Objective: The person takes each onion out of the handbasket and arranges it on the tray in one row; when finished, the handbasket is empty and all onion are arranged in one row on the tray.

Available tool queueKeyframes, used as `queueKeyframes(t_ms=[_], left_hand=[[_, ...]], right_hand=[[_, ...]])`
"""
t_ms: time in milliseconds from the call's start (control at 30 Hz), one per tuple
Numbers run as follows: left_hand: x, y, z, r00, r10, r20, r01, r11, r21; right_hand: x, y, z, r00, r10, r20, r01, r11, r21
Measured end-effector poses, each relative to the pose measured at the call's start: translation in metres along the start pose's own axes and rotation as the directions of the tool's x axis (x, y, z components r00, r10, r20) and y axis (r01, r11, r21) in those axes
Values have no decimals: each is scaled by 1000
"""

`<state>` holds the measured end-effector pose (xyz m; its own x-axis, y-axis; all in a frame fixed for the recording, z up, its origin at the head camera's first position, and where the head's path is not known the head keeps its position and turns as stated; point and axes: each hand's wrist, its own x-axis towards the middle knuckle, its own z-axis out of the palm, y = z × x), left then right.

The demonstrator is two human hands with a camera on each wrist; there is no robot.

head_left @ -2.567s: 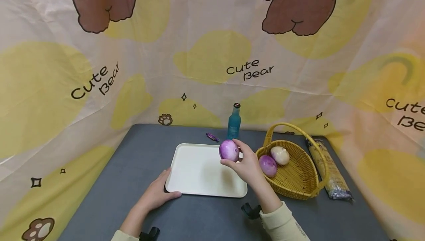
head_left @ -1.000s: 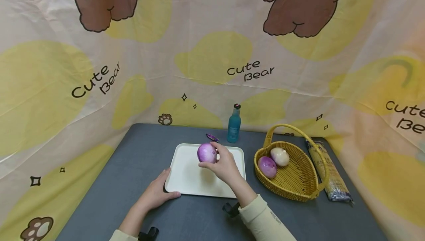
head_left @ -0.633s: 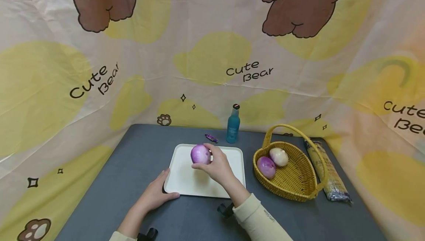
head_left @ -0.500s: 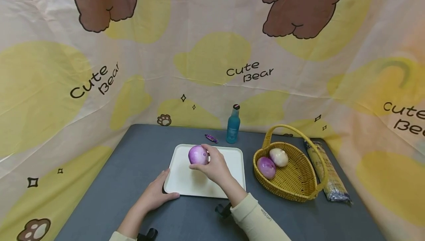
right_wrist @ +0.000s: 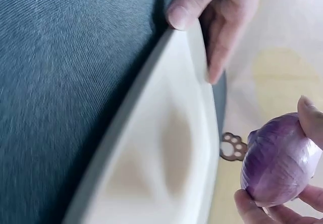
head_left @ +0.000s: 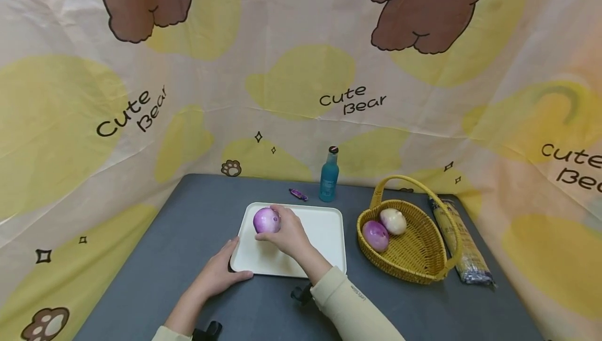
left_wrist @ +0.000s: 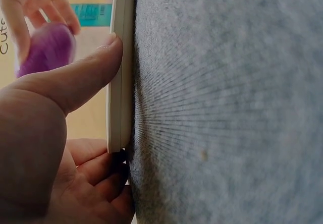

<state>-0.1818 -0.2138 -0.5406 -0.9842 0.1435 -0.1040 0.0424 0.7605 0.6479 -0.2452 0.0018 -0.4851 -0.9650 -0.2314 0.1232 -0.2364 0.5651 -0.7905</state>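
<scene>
A purple onion is in my right hand, pinched between thumb and fingers. In the right wrist view that onion is apart from the tray, and its shadow falls on the tray's surface. Below it lies the white rectangular tray on the table. My left hand holds the tray's near left corner, thumb along the front edge and fingers at the left side. The left wrist view shows the left thumb against the tray's rim, with the other fingers bent beside the corner.
Right of the tray stands a yellow wicker basket with a tall handle, holding another purple onion and a whitish bulb. A long plastic-wrapped packet lies beyond it. Behind the tray are a blue bottle and a small purple-wrapped item.
My right hand has carried the onion leftward, from over the tray's right end to over its left part. The left hand has stayed at the tray's corner.
</scene>
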Motion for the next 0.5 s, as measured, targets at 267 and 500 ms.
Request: queueKeyframes(t_ms=[267,500], left_hand=[[0,-1,3,1000,-1,-12,1,1000,18],[0,3,0,1000,4,-3,-4,1000,14]], right_hand=[[11,3,24,999,33,16,-33,999,2],[20,11,39,996,84,-4,-84,996,-8]])
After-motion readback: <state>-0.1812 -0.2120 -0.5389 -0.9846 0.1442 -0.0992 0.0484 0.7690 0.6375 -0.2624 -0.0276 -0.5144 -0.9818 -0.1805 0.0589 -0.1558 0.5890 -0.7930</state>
